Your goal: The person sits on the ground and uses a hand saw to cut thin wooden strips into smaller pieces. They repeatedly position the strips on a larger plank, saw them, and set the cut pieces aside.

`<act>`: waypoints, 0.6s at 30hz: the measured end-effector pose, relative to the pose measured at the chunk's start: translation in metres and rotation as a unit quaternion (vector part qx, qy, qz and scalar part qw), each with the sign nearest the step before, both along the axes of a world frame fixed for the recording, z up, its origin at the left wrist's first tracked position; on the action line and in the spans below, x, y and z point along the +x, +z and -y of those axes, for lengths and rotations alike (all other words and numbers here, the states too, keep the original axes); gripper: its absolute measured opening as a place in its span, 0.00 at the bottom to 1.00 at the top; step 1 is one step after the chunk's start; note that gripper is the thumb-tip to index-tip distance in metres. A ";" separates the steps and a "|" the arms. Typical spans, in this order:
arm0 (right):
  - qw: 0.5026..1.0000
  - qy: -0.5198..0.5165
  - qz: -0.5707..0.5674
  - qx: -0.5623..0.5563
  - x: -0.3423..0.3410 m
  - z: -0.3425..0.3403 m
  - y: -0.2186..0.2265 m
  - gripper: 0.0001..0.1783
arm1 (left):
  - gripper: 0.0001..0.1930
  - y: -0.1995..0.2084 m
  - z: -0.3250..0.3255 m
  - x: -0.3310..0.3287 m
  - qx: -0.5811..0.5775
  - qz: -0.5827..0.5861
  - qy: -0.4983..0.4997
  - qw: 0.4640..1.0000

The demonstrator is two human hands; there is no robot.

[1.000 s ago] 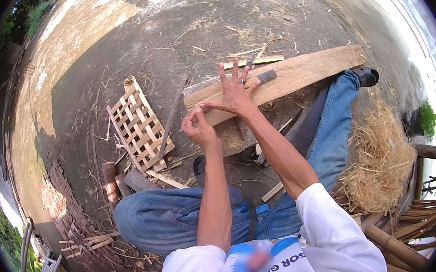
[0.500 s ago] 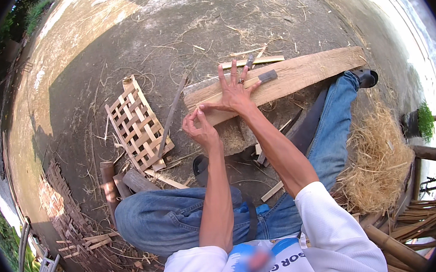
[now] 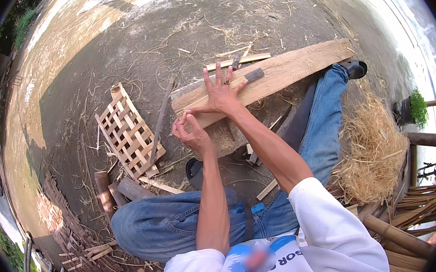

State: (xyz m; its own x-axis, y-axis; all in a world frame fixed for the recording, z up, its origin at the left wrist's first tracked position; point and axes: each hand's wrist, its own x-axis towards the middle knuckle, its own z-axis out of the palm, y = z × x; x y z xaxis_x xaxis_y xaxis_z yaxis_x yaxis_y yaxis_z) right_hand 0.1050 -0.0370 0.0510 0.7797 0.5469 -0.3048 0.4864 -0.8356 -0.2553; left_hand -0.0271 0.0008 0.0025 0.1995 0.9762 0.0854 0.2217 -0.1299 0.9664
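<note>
Shaving-littered ground (image 3: 271, 28) surrounds a wooden board (image 3: 300, 66) at upper centre, its long axis rising rightward. Over it rests the right hand (image 3: 221, 98), fingers spread; the left hand (image 3: 192, 133), nearer its lower-left end, has fingertips pinched together, on what one cannot tell.

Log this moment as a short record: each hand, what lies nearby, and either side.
Left hand: curled at the left end of the wooden board; grip unclear
Right hand: fingers spread over the board
Beside right hand: short dark piece
Left side: woven panel
Right side: heap of pale shavings
</note>
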 end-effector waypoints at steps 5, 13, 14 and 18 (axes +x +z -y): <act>1.000 -0.003 -0.001 0.000 -0.001 0.000 0.002 0.85 | 0.17 0.006 0.004 0.002 0.017 -0.019 0.011 1.000; 1.000 -0.005 0.000 -0.003 -0.002 -0.001 0.003 0.84 | 0.18 0.006 0.002 0.003 0.001 0.001 0.013 1.000; 1.000 -0.005 0.001 -0.003 -0.002 -0.001 0.004 0.84 | 0.18 0.006 0.002 0.003 -0.002 0.005 0.012 1.000; 1.000 0.000 -0.009 -0.010 -0.008 0.001 0.006 0.83 | 0.18 0.002 0.003 -0.003 0.009 -0.003 0.014 1.000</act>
